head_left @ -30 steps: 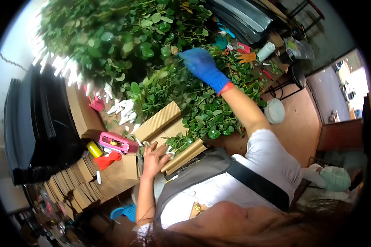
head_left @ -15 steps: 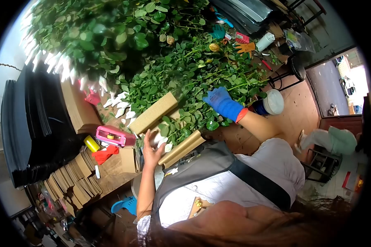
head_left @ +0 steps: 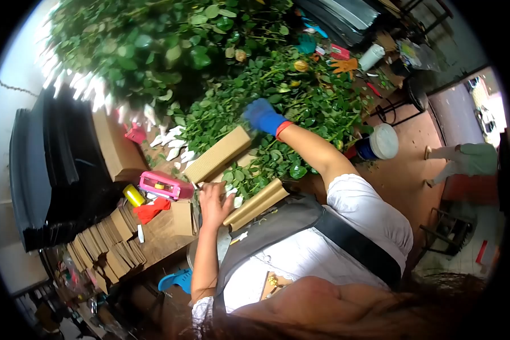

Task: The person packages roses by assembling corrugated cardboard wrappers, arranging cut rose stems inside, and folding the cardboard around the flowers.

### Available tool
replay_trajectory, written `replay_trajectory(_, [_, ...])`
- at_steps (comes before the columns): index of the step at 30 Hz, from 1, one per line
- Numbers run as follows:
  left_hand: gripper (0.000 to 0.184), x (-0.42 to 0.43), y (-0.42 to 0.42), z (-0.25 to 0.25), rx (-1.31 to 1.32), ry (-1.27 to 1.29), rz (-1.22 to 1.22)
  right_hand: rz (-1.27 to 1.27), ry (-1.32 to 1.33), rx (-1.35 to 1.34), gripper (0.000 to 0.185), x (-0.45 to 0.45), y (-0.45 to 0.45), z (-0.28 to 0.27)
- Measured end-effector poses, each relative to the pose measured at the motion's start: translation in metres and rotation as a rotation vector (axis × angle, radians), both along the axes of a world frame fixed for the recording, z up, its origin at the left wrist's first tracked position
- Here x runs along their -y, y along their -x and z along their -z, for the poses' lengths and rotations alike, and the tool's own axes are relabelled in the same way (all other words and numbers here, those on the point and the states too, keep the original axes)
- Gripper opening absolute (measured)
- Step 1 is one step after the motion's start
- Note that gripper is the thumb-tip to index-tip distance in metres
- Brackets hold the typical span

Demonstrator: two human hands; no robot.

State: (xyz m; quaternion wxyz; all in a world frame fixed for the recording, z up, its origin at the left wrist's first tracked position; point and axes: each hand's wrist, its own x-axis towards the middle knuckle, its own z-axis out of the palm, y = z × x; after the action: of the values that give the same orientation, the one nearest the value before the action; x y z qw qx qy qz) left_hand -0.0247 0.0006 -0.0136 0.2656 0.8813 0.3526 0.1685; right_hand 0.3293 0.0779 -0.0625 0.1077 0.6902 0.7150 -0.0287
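My left hand (head_left: 214, 205), bare, has its fingers apart and slightly bent. It lies at the white-covered heads (head_left: 237, 199) of leafy stems (head_left: 255, 177) set between a corrugated cardboard piece (head_left: 220, 153) and a folded brown cardboard edge (head_left: 256, 203). My right hand (head_left: 263, 117), in a blue knitted glove with an orange cuff, is over the big pile of leafy green stems (head_left: 317, 107). It is blurred, and its fingertips are lost among the leaves. Several more white-covered heads (head_left: 173, 141) lie left of the corrugated piece.
A pink tape dispenser (head_left: 165, 186), a yellow roll (head_left: 134, 195) and a red cloth (head_left: 152, 210) lie to the left. Stacked cardboard pieces (head_left: 110, 243) line the table edge. A white bucket (head_left: 384, 141) stands right. Another person (head_left: 473, 158) is near the doorway.
My right hand has moved left across the leaf pile, toward the corrugated cardboard. My left hand's fingers have bent down toward the white heads. The other person now stands more upright.
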Motion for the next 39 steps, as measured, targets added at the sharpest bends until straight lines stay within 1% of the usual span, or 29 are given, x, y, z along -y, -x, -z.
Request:
replay_trajectory(1, [0.037,-0.003,-0.001,0.004,0.024,-0.032,0.022,0.096,0.102,-0.026,0.024,-0.012,0.0,-0.016])
replay_trajectory(2, [0.03,-0.003,0.0,0.008,0.059,0.016,-0.004,0.169,0.03,-0.148,0.026,-0.013,-0.005,-0.032])
replay_trajectory(3, [0.024,-0.003,-0.001,0.015,0.108,-0.072,-0.017,0.106,-0.291,-0.322,0.025,0.0,-0.013,-0.041])
replay_trajectory(5, [0.021,-0.003,0.0,0.026,0.077,0.033,-0.049,-0.137,-0.765,-0.342,0.033,0.024,-0.018,-0.093])
replay_trajectory(6, [0.022,-0.001,-0.002,0.028,0.105,-0.003,-0.069,-0.19,-0.732,-0.395,0.034,0.037,-0.02,-0.119])
replay_trajectory(7, [0.022,-0.001,-0.003,0.029,0.125,0.06,-0.106,-0.243,-0.704,-0.446,0.036,0.048,-0.021,-0.142])
replay_trajectory(9, [0.022,0.0,-0.002,0.035,0.163,0.183,-0.17,-0.29,-0.529,-0.592,0.037,0.072,-0.022,-0.16])
replay_trajectory(10, [0.031,-0.001,-0.001,0.039,0.219,0.303,-0.181,-0.314,-0.421,-0.628,0.036,0.082,-0.028,-0.152])
replay_trajectory(13, [0.064,-0.001,-0.001,0.037,0.253,0.298,-0.232,-0.314,-0.289,-0.567,0.033,0.111,-0.034,-0.112])
replay_trajectory(14, [0.072,0.0,-0.003,0.03,0.231,0.503,-0.311,-0.181,-0.162,-0.399,0.031,0.121,-0.029,-0.1])
replay_trajectory(15, [0.076,-0.001,0.001,0.047,0.41,0.35,-0.193,-0.05,-0.037,-0.231,0.029,0.128,-0.022,-0.092])
replay_trajectory(16, [0.076,0.001,-0.002,0.048,0.454,0.374,-0.24,0.057,0.065,-0.215,0.027,0.13,-0.02,-0.078])
replay_trajectory(17, [0.076,0.005,-0.006,0.049,0.499,0.397,-0.289,0.087,0.096,-0.193,0.028,0.135,-0.019,-0.067])
replay_trajectory(18, [0.067,0.007,-0.006,0.041,0.492,0.503,-0.347,0.116,0.128,-0.174,0.028,0.14,-0.014,-0.06])
replay_trajectory(19, [0.062,0.004,-0.006,0.037,0.444,0.402,-0.274,0.145,0.159,-0.155,0.029,0.144,-0.013,-0.054])
replay_trajectory(21, [0.05,-0.003,-0.006,0.032,0.35,0.202,-0.126,0.031,0.157,-0.081,0.031,0.146,-0.015,-0.054])
replay_trajectory(22, [0.036,-0.004,-0.005,0.038,0.282,0.143,-0.136,-0.014,0.161,-0.021,0.029,0.144,-0.019,-0.06])
replay_trajectory(23, [0.035,-0.005,-0.005,0.039,0.286,0.197,-0.154,-0.061,0.165,0.04,0.027,0.141,-0.024,-0.067])
replay_trajectory(24, [0.034,-0.004,-0.008,0.033,0.291,0.254,-0.173,0.029,0.29,0.036,0.031,0.122,-0.024,-0.083])
replay_trajectory(26, [0.034,-0.002,-0.013,0.021,0.299,0.305,-0.185,0.101,0.049,-0.187,0.031,0.083,-0.022,-0.124])
replay_trajectory(27, [0.035,-0.002,-0.013,0.024,0.303,0.306,-0.178,0.025,-0.244,-0.254,0.032,0.063,-0.023,-0.117])
replay_trajectory(28, [0.037,-0.003,-0.011,0.029,0.307,0.305,-0.169,0.024,-0.267,-0.342,0.037,0.03,-0.022,-0.11])
replay_trajectory(29, [0.038,-0.004,-0.01,0.033,0.312,0.303,-0.162,-0.047,-0.394,-0.412,0.042,0.005,-0.024,-0.097])
replay_trajectory(30, [0.044,-0.004,-0.01,0.033,0.287,0.305,-0.161,-0.141,-0.599,-0.394,0.047,-0.022,-0.028,-0.066])
replay_trajectory(32, [0.05,-0.003,-0.011,0.032,0.29,0.351,-0.194,-0.112,-0.492,-0.089,0.046,-0.045,-0.029,-0.033])
replay_trajectory(33, [0.051,-0.004,-0.01,0.031,0.302,0.365,-0.186,-0.101,-0.437,0.061,0.046,-0.054,-0.025,-0.035])
replay_trajectory(34, [0.052,-0.004,-0.01,0.031,0.314,0.361,-0.168,-0.049,-0.183,0.06,0.042,-0.059,-0.018,-0.034])
replay_trajectory(37, [0.051,-0.004,-0.008,0.03,0.26,0.376,-0.199,-0.143,-0.09,-0.176,0.032,-0.043,-0.006,-0.026])
replay_trajectory(39, [0.051,-0.003,-0.009,0.032,0.288,0.327,-0.199,-0.354,-0.167,-0.277,0.027,-0.007,-0.012,0.01])
